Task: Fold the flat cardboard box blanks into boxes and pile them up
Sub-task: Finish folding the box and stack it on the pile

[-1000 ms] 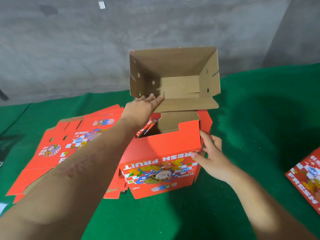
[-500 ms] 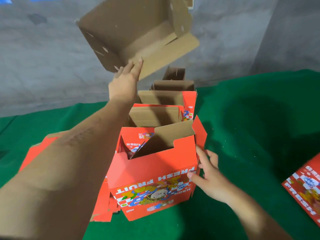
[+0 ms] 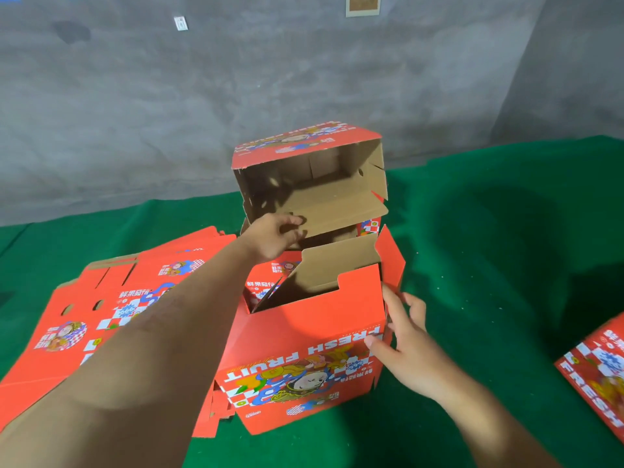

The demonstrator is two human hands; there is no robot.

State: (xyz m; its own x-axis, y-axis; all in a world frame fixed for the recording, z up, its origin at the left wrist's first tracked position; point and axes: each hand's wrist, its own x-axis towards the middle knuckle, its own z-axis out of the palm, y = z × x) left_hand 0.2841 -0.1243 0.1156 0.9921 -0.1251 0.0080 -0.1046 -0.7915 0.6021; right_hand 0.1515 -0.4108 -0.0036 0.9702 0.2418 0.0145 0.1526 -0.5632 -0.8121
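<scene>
- The left hand (image 3: 270, 236) reaches forward to the folded box (image 3: 310, 179) lying on its side atop the pile; its fingers (image 3: 292, 220) are curled at the lower brown flap, thumb under the edge, and they appear to grip it.
- The right hand (image 3: 403, 342) rests against the right side of the near box (image 3: 304, 359); the fingers are nearly straight and spread along the corner edge, thumb on the printed front, pressing rather than clasping.
- The near box stands upright on the green bench (image 3: 489, 265), red with "FRESH FRUIT" printed upside down from this view, its top flaps loose and brown inside.
- The folded box shows its open brown interior toward the camera, its red printed panel facing up.
- Flat blanks (image 3: 111, 298) lie spread to the left on the bench; another printed piece (image 3: 597, 373) sits at the right edge.
- Half a second ago the folded box was tilted high in the air above the left hand; now it sits lower, level, on the stacked boxes behind the near box. The right hand's placement is much the same.
</scene>
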